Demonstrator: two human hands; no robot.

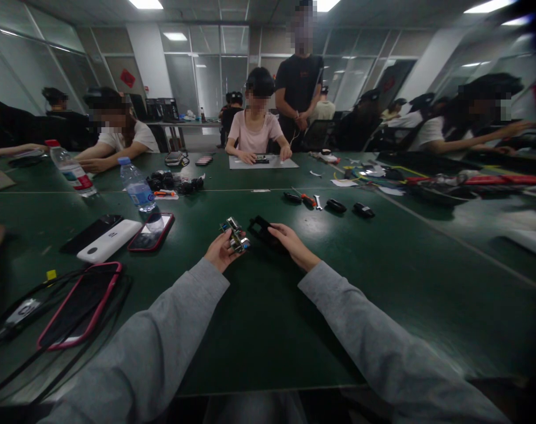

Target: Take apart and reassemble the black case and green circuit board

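My left hand [221, 249] is closed on a small circuit board [236, 235] with metal and blue parts along its edges. To its right, my right hand [290, 241] grips a black plastic housing [263, 228], thumb on top and the other fingers mostly hidden beneath. The board and the housing are close together but apart, both over the green table [268, 330]. Beyond them lie an orange-handled screwdriver [308, 201], a small wrench [318, 202] and several black plastic pieces [336, 205].
On the left lie a phone in a red case [151, 232], a white power bank [109, 240], a pink-cased phone [82, 306] and black cables [29, 312]. Two water bottles [136, 184] stand behind. Across the table, a person in pink [256, 131] works at a white mat [263, 165].
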